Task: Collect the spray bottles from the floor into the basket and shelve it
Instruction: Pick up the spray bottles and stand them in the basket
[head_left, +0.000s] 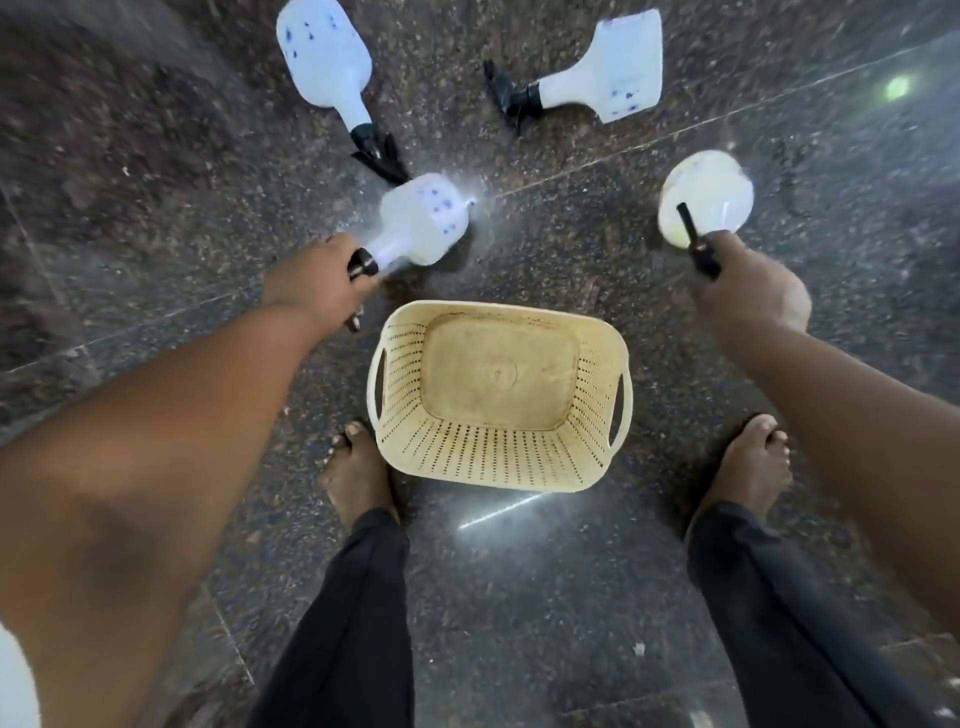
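Note:
A cream perforated basket (498, 457) stands on the floor between my feet, with nothing in it. My left hand (311, 283) grips the black trigger head of a white spray bottle (423, 218), held tilted just beyond the basket's far left corner. My right hand (748, 288) holds a second white spray bottle (709, 200) by its black head, to the basket's far right. Two more white bottles with black heads lie on the floor farther away: one at the upper left (324, 57), one at the upper right (605, 70).
The floor is dark polished granite with thin tile seams and bright light reflections. My bare feet (358, 478) in dark trousers stand on either side of the basket. A white object shows at the bottom left corner.

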